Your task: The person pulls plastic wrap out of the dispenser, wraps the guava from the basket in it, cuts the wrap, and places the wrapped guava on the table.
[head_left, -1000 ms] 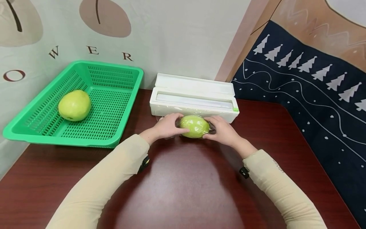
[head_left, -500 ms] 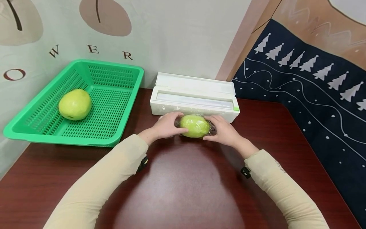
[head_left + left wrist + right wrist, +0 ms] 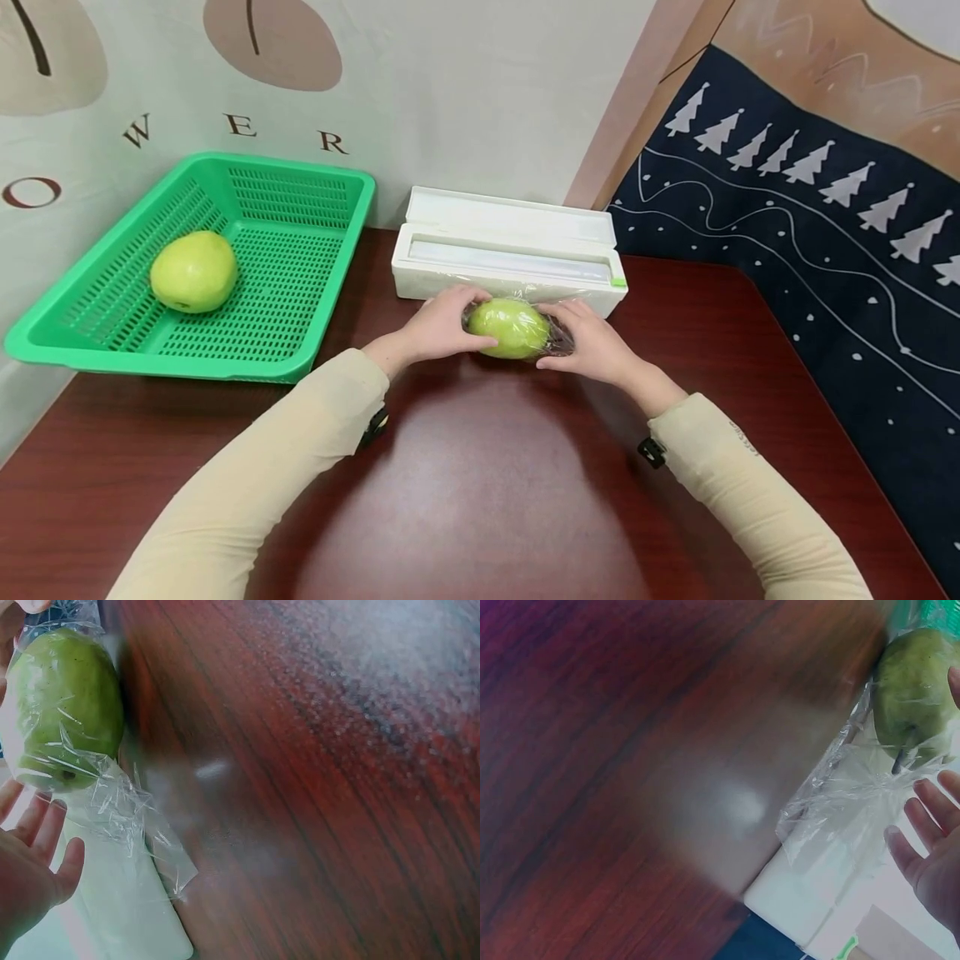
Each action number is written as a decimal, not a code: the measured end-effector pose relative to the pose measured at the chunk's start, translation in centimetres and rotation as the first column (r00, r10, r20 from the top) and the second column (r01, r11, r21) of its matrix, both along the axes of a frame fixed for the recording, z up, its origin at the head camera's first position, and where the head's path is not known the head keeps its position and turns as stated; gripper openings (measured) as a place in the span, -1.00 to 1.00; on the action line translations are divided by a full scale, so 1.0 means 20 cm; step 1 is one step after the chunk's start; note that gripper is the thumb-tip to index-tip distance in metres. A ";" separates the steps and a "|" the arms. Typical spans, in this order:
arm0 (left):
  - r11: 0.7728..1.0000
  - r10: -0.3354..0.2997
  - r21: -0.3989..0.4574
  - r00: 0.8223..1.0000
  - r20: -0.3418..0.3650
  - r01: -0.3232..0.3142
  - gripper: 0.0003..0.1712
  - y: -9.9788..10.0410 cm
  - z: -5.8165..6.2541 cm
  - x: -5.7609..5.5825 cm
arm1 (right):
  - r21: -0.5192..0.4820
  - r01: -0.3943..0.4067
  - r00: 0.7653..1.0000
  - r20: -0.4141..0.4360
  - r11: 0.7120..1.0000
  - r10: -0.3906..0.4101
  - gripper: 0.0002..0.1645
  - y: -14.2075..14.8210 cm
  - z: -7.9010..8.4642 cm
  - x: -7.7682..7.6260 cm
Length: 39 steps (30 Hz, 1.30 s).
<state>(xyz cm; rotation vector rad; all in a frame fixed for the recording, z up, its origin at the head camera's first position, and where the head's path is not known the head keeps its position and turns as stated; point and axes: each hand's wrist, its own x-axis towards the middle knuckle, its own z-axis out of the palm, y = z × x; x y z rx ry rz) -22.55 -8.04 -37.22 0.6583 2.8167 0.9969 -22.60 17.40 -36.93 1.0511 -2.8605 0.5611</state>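
Observation:
A green pear point(image 3: 512, 328) in clear plastic wrap sits at the box front in the head view. My left hand point(image 3: 442, 325) holds its left end, thumb on the near side and fingers reaching behind. My right hand point(image 3: 596, 343) is at the stem end, fingers and thumb spread apart beside loose wrap point(image 3: 557, 337). In the right wrist view, those fingers point(image 3: 928, 817) look nearly straight, and the dark stem point(image 3: 898, 761) shows through the film. Crinkled wrap point(image 3: 124, 806) trails from the pear in the left wrist view.
Behind the pear stands a white wrap box point(image 3: 510, 279), its lid point(image 3: 517, 218) raised and a roll inside. At left, a green basket point(image 3: 341, 275) holds a second pear point(image 3: 195, 272). The dark red table point(image 3: 480, 500) extends in front; printed cloths hang behind.
My right hand has shifted slightly right, and more crumpled wrap shows between it and the pear. My left fingers have moved a little further over the pear's left end.

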 end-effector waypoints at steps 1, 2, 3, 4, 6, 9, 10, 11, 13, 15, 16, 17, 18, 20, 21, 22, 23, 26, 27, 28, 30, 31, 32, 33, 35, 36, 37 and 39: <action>1.000 -0.003 -0.004 1.000 -0.004 0.003 -0.23 0.00 0.00 0.00 | 0.008 0.003 1.000 -0.004 1.000 -0.003 -0.06 0.00 0.00 0.00; 1.000 -0.003 -0.005 1.000 -0.007 0.003 -0.23 0.01 0.00 -0.01 | 0.016 0.007 1.000 -0.009 1.000 -0.007 -0.06 0.01 0.00 0.00; 1.000 -0.002 -0.005 1.000 -0.010 0.002 -0.22 0.01 0.00 -0.01 | 0.019 0.010 1.000 -0.012 1.000 -0.010 -0.06 0.01 0.00 -0.01; 1.000 0.000 -0.005 1.000 -0.013 0.000 -0.21 0.01 0.01 -0.01 | 0.018 0.013 1.000 -0.014 1.000 -0.013 -0.06 0.01 0.00 -0.01; 1.000 0.000 -0.005 1.000 -0.018 0.000 -0.20 0.02 0.01 -0.02 | 0.015 0.017 1.000 -0.019 1.000 -0.016 -0.06 0.02 0.01 -0.01; 1.000 -0.001 0.003 1.000 -0.023 0.001 -0.20 0.03 0.02 -0.03 | 0.001 0.021 1.000 -0.017 1.000 -0.021 -0.08 0.04 0.02 -0.02; 1.000 -0.002 0.005 1.000 -0.023 0.002 -0.20 0.03 0.03 -0.04 | 0.000 0.022 1.000 -0.016 1.000 -0.022 -0.08 0.04 0.02 -0.02; 1.000 -0.003 0.007 1.000 -0.023 0.004 -0.20 0.04 0.03 -0.04 | 0.000 0.023 1.000 -0.017 1.000 -0.023 -0.08 0.05 0.02 -0.02; 1.000 -0.005 0.012 1.000 -0.026 0.005 -0.22 0.05 0.03 -0.05 | -0.006 0.027 1.000 -0.013 1.000 -0.027 -0.09 0.06 0.03 -0.02; 1.000 -0.006 0.018 1.000 -0.029 0.006 -0.25 0.06 0.04 -0.06 | -0.020 0.034 0.999 -0.003 0.999 -0.034 -0.10 0.07 0.04 -0.03; 1.000 -0.007 0.026 1.000 -0.029 0.008 -0.26 0.07 0.05 -0.07 | -0.029 0.046 0.999 0.007 0.999 -0.046 -0.11 0.08 0.05 -0.03; 0.999 -0.009 0.036 1.000 -0.028 0.010 -0.27 0.07 0.06 -0.08 | -0.043 0.062 0.998 0.013 0.997 -0.061 -0.12 0.09 0.06 -0.03; 0.999 -0.010 0.046 1.000 -0.024 0.011 -0.28 0.09 0.07 -0.09 | -0.055 0.087 0.996 0.021 0.995 -0.086 -0.13 0.11 0.08 -0.04; 0.997 -0.018 0.072 1.000 -0.018 0.019 -0.29 0.11 0.10 -0.11 | -0.090 0.156 0.987 0.045 0.984 -0.153 -0.17 0.15 0.10 -0.05; 0.996 -0.021 0.088 1.000 -0.015 0.022 -0.30 0.13 0.12 -0.12 | -0.109 0.198 0.980 0.048 0.974 -0.194 -0.19 0.17 0.12 -0.06; 0.995 -0.025 0.101 1.000 -0.010 0.026 -0.31 0.14 0.14 -0.13 | -0.128 0.240 0.971 0.049 0.962 -0.236 -0.22 0.19 0.13 -0.07; 0.994 -0.028 0.105 1.000 -0.009 0.029 -0.32 0.16 0.16 -0.14 | -0.149 0.277 0.961 0.038 0.949 -0.274 -0.25 0.21 0.13 -0.09; 0.994 -0.034 0.108 0.999 -0.014 0.035 -0.35 0.20 0.21 -0.17 | -0.183 0.379 0.925 0.030 0.907 -0.380 -0.25 0.26 0.14 -0.14; 0.994 -0.034 0.106 0.999 -0.013 0.035 -0.36 0.22 0.22 -0.18 | -0.185 0.402 0.914 0.029 0.897 -0.404 -0.23 0.28 0.14 -0.16; 0.994 -0.035 0.099 0.999 -0.020 0.036 -0.37 0.23 0.23 -0.19 | -0.184 0.422 0.905 0.036 0.888 -0.423 -0.20 0.30 0.13 -0.19; 0.995 -0.040 0.095 0.999 -0.027 0.042 -0.39 0.25 0.24 -0.20 | -0.161 0.450 0.893 0.078 0.878 -0.443 -0.12 0.32 0.11 -0.23; 0.995 -0.043 0.093 0.999 -0.030 0.045 -0.40 0.26 0.25 -0.21 | -0.145 0.455 0.890 0.103 0.879 -0.444 -0.08 0.34 0.09 -0.26; 0.995 -0.048 0.090 0.998 -0.032 0.051 -0.40 0.28 0.25 -0.22 | -0.125 0.454 0.889 0.128 0.882 -0.440 -0.05 0.35 0.08 -0.28; 0.995 -0.056 0.086 0.998 -0.035 0.059 -0.41 0.29 0.25 -0.22 | -0.103 0.454 0.886 0.155 0.885 -0.436 -0.02 0.36 0.06 -0.31; 0.994 -0.069 0.083 0.997 -0.030 0.072 -0.43 0.31 0.26 -0.23 | -0.051 0.440 0.883 0.204 0.896 -0.422 0.04 0.38 0.04 -0.34; 0.994 -0.075 0.082 0.997 -0.025 0.077 -0.43 0.32 0.26 -0.23 | -0.029 0.428 0.884 0.221 0.903 -0.412 0.06 0.38 0.03 -0.36; 0.993 -0.080 0.082 0.997 -0.020 0.082 -0.43 0.33 0.26 -0.24 | -0.014 0.414 0.885 0.239 0.910 -0.399 0.08 0.39 0.02 -0.37; 0.992 -0.090 0.089 0.996 -0.013 0.091 -0.45 0.36 0.26 -0.25 | -0.001 0.387 0.887 0.274 0.922 -0.371 0.11 0.40 0.02 -0.39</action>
